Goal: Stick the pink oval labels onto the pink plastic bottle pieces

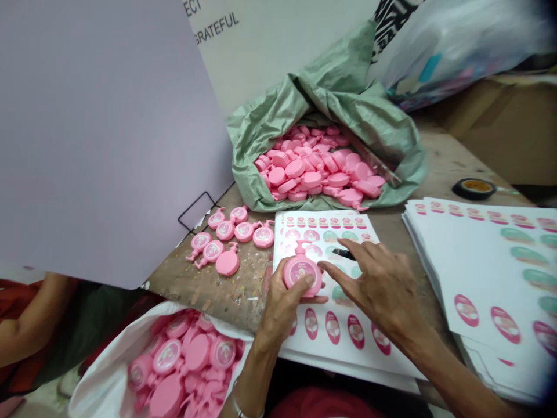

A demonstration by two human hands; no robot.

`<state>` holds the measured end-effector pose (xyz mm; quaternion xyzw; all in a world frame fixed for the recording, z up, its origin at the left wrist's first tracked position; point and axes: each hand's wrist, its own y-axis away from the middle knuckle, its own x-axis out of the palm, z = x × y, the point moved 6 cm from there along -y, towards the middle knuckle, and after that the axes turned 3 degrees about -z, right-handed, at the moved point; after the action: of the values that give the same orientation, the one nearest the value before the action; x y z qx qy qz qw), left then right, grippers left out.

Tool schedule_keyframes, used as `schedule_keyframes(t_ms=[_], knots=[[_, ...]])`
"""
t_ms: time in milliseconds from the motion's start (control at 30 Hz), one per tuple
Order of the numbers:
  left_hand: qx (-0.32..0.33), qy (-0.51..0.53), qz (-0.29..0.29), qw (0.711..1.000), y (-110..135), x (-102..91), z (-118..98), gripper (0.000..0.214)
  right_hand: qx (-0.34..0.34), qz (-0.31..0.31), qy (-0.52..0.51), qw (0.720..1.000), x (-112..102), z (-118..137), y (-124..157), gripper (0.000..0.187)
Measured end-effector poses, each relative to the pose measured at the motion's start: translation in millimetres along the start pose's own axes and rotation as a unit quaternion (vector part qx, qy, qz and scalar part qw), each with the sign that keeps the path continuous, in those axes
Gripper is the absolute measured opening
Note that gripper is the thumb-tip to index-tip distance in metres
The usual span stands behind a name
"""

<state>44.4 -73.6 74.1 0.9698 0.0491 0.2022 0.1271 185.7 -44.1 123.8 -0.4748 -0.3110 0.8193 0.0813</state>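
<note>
My left hand (282, 302) is closed round a pink bottle-shaped plastic piece (301, 271) with a round sticker on its face, held over a sticker sheet (348, 342). My right hand (378, 284) is open, its fingers spread over the sheet, with the index fingertip touching the right edge of the pink piece. The sheet carries pink and green oval stickers, and some spots are peeled off.
Several stickered pink pieces (226, 241) lie on the worn table. A green bag (339, 98) holds plain pink pieces behind the sheet. A white bag (104, 377) with stickered pieces sits near left. A stack of sticker sheets (491, 273) and a tape roll (474, 188) lie right. Another person's arm (30, 319) is far left.
</note>
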Motion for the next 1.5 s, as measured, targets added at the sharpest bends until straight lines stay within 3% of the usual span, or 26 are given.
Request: schedule_keyframes(t_ms=[100,167,233,300,367,433,500,567,633,733,833,900,967,1033,1100,1267,1500], knots=[[-0.017,-0.033,0.023,0.999,4.1,4.4,2.0,0.043,0.005,0.036,-0.093,0.995,19.4,-2.7,-2.9,0.064],[-0.026,-0.050,0.018,0.998,3.7,-1.4,2.8,0.046,0.012,0.059,-0.118,0.991,38.4,-19.9,-9.1,0.066],[-0.018,-0.082,-0.046,0.995,-1.4,-23.7,-0.9,0.046,0.020,0.046,-0.065,0.997,52.3,-55.0,-22.2,0.060],[0.027,-0.163,-0.160,0.973,-8.3,-59.8,-14.1,0.046,0.029,0.021,0.045,0.998,59.9,-99.6,-40.8,0.046],[0.111,-0.296,-0.286,0.904,-11.7,-94.8,-37.5,0.042,0.023,0.040,0.125,0.991,67.5,-139.0,-61.2,0.034],[0.221,-0.405,-0.331,0.823,-13.0,-109.3,-60.5,0.041,0.012,0.057,0.144,0.988,70.1,-163.4,-79.7,0.021],[0.326,-0.471,-0.338,0.746,-9.6,-106.2,-75.1,0.044,-0.005,0.076,0.138,0.988,68.1,-169.4,-92.5,0.017],[0.395,-0.498,-0.318,0.703,-4.3,-91.5,-80.0,0.040,-0.026,0.100,0.124,0.987,60.3,-159.4,-97.3,0.017],[0.409,-0.505,-0.250,0.718,-4.3,-69.8,-77.7,0.032,-0.048,0.127,0.099,0.986,46.5,-137.9,-95.2,0.016],[0.348,-0.473,-0.094,0.804,-12.7,-36.0,-67.6,0.045,-0.096,0.205,0.009,0.974,25.0,-91.5,-83.9,0.020],[0.158,-0.364,0.090,0.914,-21.0,-13.7,-41.2,0.055,-0.116,0.360,-0.208,0.902,18.7,-40.0,-62.0,0.030],[0.030,-0.246,0.150,0.957,-19.3,-11.0,-22.0,0.047,-0.081,0.382,-0.274,0.879,22.4,-19.6,-49.1,0.034],[-0.024,-0.136,0.118,0.983,-19.3,-20.3,-11.2,0.042,-0.018,0.336,-0.273,0.901,33.7,-13.7,-35.5,0.034],[-0.019,-0.062,0.043,0.997,-22.8,-35.4,-6.6,0.042,0.042,0.262,-0.218,0.939,47.5,-15.9,-16.2,0.035],[0.004,-0.017,-0.013,1.000,-28.4,-46.6,-4.6,0.041,0.057,0.210,-0.137,0.966,60.3,-15.3,8.0,0.030],[0.012,0.023,-0.024,0.999,-48.7,-47.9,10.9,0.040,-0.036,0.129,-0.020,0.991,74.2,2.0,47.9,0.018],[0.036,0.004,-0.048,0.998,-61.8,-57.5,29.3,0.041,-0.075,0.114,-0.010,0.991,77.0,5.7,51.8,0.020]])
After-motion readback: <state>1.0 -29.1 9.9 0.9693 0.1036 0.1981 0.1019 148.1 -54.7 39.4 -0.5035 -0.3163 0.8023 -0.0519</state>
